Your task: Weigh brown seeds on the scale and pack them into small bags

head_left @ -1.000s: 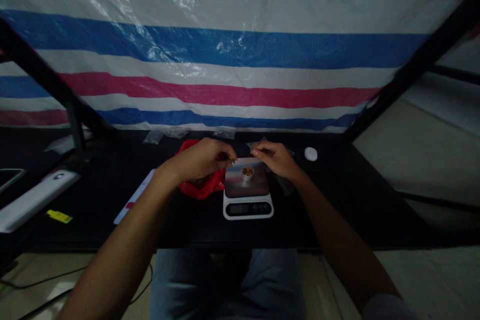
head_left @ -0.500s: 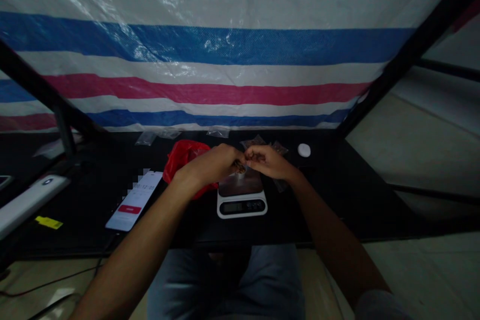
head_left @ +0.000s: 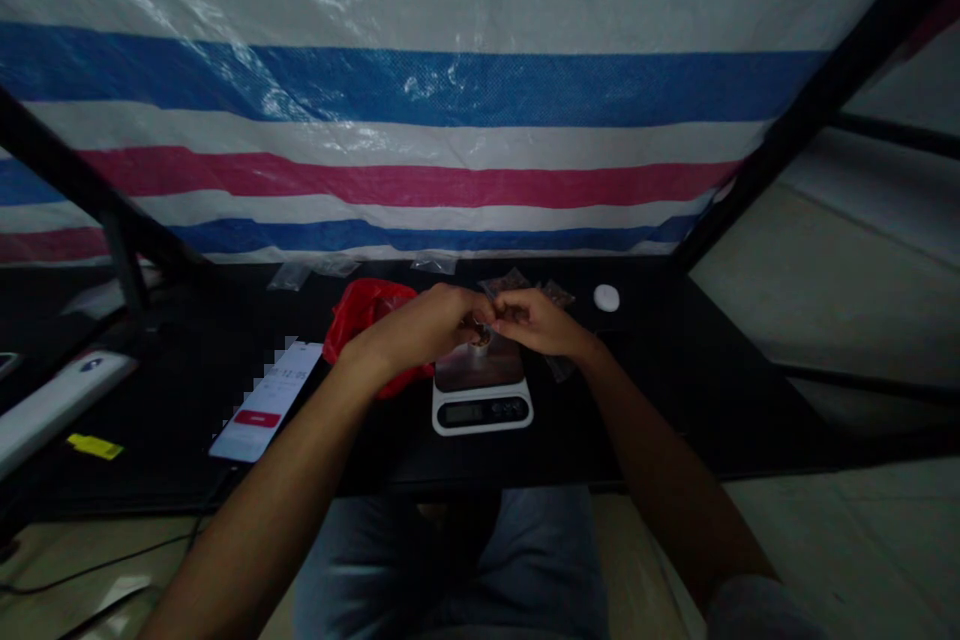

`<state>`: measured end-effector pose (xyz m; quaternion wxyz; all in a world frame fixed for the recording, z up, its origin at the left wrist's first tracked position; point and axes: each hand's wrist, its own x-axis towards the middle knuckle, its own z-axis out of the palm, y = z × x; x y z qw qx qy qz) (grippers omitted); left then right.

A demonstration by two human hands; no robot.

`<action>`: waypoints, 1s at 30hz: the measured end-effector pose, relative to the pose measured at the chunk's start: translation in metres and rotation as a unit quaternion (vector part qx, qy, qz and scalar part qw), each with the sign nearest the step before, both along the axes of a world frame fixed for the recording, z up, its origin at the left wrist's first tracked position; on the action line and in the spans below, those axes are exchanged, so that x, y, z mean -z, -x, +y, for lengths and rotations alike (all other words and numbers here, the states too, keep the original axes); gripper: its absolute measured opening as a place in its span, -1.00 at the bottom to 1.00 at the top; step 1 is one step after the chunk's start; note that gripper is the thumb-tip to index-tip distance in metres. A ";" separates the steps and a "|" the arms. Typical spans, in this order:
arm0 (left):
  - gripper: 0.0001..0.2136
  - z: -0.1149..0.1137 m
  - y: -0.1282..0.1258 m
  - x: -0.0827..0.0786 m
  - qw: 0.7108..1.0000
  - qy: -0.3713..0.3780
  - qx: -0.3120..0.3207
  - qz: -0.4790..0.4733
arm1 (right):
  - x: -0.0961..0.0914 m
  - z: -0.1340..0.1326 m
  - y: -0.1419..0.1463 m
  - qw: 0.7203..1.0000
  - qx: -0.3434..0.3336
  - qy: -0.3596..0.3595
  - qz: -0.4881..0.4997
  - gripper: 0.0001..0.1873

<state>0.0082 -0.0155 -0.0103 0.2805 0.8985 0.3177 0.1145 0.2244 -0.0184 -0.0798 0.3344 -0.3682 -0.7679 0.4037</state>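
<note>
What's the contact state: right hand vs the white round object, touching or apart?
Apart. The head view shows the right hand to the left of the white round object, with dark tabletop visible between them.

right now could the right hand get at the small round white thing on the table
Probably yes: the small round white thing lies to the right of the right hand, and nothing tall appears to stand between them, though a clear bag of brown bits lies close by.

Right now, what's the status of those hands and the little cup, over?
Left hand and right hand close together, above small cup. Cup on scale, partly hidden by left hand. Red bag beside scale.
</note>
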 end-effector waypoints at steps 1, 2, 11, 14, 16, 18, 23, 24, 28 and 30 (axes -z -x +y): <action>-0.78 0.000 0.000 0.001 1.000 -0.004 0.000 -0.008 | 0.000 0.000 0.000 1.000 0.005 -0.001 0.001 -0.90; -0.78 0.000 0.000 0.002 1.000 -0.010 -0.002 -0.016 | 0.000 0.000 0.001 1.000 0.009 -0.001 0.002 -0.91; -0.78 -0.001 0.003 0.022 0.995 -0.044 0.006 -0.085 | 0.003 0.000 0.003 1.000 0.007 0.003 0.004 -0.89; -0.77 -0.002 0.005 0.028 0.993 -0.051 -0.001 -0.105 | 0.005 0.000 0.003 1.000 0.002 0.012 0.010 -0.85; -0.78 -0.003 0.006 0.032 0.992 -0.046 -0.009 -0.120 | 0.006 0.001 0.004 1.000 0.002 0.014 0.011 -0.85; -0.80 -0.004 0.007 0.035 0.989 -0.038 -0.015 -0.141 | 0.006 0.002 0.005 1.000 0.005 0.007 0.015 -0.85; -0.85 -0.007 0.008 0.042 0.983 -0.033 -0.021 -0.178 | 0.002 -0.001 0.005 1.000 0.004 -0.003 0.008 -0.85; -0.85 -0.007 0.008 0.044 0.982 -0.036 -0.023 -0.182 | 0.001 -0.002 0.005 1.000 0.003 -0.003 0.000 -0.86; -0.85 -0.009 0.008 0.047 0.979 -0.056 -0.031 -0.192 | -0.001 -0.003 0.006 1.000 0.010 -0.011 -0.013 -0.85; -0.85 -0.010 0.009 0.046 0.978 -0.072 -0.036 -0.194 | 0.001 -0.002 0.006 1.000 0.015 -0.010 -0.010 -0.84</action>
